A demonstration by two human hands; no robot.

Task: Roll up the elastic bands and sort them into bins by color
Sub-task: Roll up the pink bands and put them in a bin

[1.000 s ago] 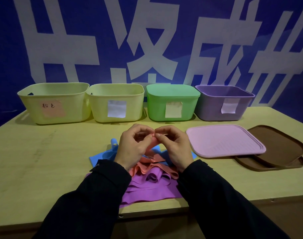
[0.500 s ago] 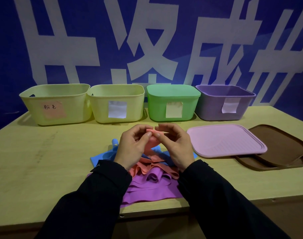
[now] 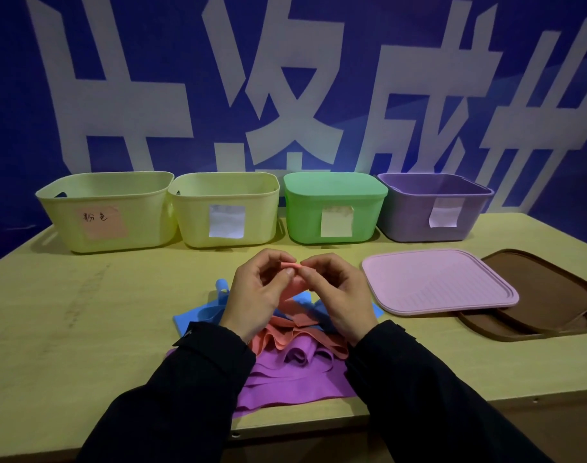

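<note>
Pink elastic band point(image 3: 293, 285): soft, limp, stretchy; left hand point(image 3: 255, 297) and right hand point(image 3: 335, 295) fingers pinch its rolled top edge.

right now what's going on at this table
A person is rolling up one end of a salmon-pink elastic band, pinching it between the left hand and right hand. Under the hands lies a loose pile of blue bands, more pink ones and purple bands. Four bins stand along the back: the green bin has its lid on, the other three are open. A pink lid and brown lids lie at the right.
</note>
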